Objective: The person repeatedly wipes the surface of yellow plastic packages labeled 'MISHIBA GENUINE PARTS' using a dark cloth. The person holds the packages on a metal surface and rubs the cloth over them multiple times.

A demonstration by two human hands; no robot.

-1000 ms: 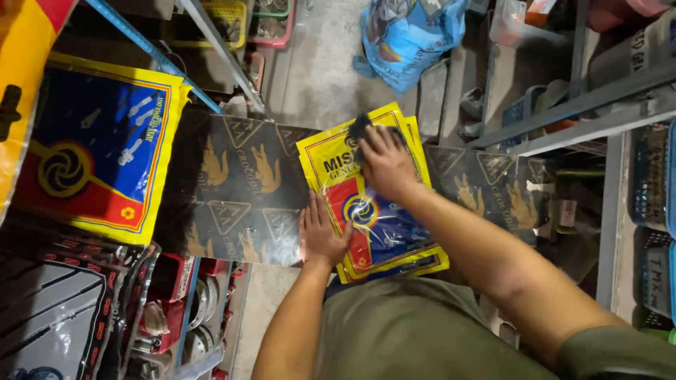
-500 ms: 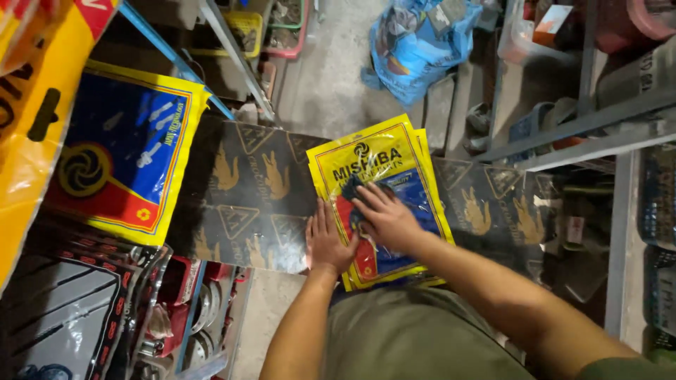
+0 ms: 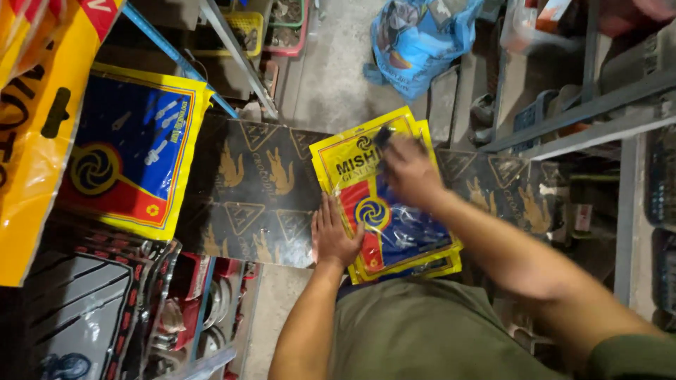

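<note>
Left hand (image 3: 332, 236) flat and open, palm down, fingers spread, pressing on the lower left edge of a stack of yellow packets (image 3: 384, 193) with red and blue panels and a round swirl emblem. Right hand (image 3: 410, 172) blurred, lying across the upper part of the top packet, fingers toward a small dark object (image 3: 384, 136) at the packet's top; cannot tell whether grasping that object or only resting on it. Stack of packets lying flat, slightly tilted, on a black board (image 3: 246, 190) printed with gold crocodile figures and triangles, the board running across from left to right in front of the body. At least two more packets of the same kind showing as offset yellow edges beneath the top one. To the left, a larger yellow-bordered bag (image 3: 130, 158) with a blue field, red stripe and swirl emblem, leaning just beside the board's left end. Further left and nearest the camera, an orange-yellow plastic bag (image 3: 42, 134) with a punched handle slot. Below that, clear-wrapped black mats (image 3: 77, 317) with red trim. Up the concrete floor, a blue plastic sack (image 3: 419, 42), well apart from the hands. Grey metal shelving (image 3: 598, 105) along the right side. Olive-green clothing (image 3: 422, 334) at the bottom edge.
</note>
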